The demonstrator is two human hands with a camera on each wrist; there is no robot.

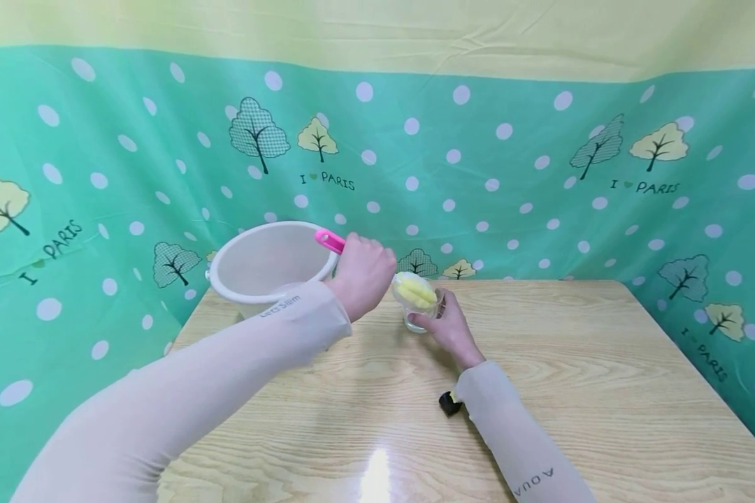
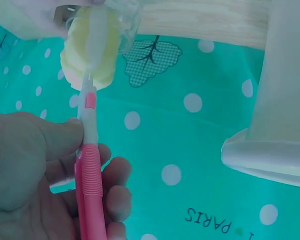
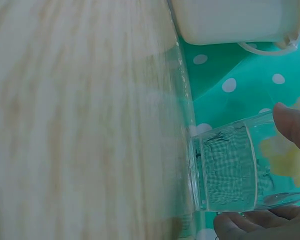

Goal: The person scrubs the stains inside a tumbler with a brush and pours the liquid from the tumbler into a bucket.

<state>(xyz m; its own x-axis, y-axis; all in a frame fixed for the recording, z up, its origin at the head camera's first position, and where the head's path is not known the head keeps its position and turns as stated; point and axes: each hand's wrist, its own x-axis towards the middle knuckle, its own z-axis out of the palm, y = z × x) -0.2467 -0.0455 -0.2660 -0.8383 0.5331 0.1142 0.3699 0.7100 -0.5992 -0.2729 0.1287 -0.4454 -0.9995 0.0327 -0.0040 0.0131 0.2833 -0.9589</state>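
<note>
My left hand [image 1: 368, 272] grips the pink and white handle of a sponge bottle brush [image 2: 92, 175], thumb on one side and curled fingers on the other. Its yellow sponge head [image 1: 415, 290] is at the mouth of a clear drinking glass [image 3: 227, 167], partly seen through the glass wall. With thumb and fingers on opposite sides, my right hand [image 1: 451, 327] holds the glass. It stands tilted in the head view, mouth toward the brush and base close over the table.
A whitish bucket [image 1: 217, 283] with a wide rim stands at the back left, behind the left forearm. Beside the right sleeve is a small black object [image 1: 449, 403]. The wooden table [image 1: 579, 363] ends at a green dotted curtain [image 1: 509, 161].
</note>
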